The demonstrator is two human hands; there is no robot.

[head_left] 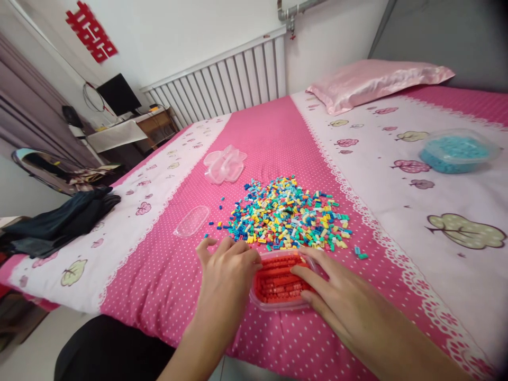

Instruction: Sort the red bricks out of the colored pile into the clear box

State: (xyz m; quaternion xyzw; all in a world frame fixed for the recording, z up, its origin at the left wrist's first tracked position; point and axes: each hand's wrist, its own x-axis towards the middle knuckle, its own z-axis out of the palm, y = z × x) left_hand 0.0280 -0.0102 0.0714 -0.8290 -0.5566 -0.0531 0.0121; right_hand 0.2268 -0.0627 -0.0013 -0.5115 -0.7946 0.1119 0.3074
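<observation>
Soft, even lt w/ sl. blur, edges stretched, top-R corner dk.

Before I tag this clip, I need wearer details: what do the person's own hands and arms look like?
The left hand and right hand are ungloved, with no rings visible. Both forearms show no sleeves, watch or bracelet; fine markings are too blurred to judge.

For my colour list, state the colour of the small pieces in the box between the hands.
The pieces in that box are red to orange-red; head view.
</observation>
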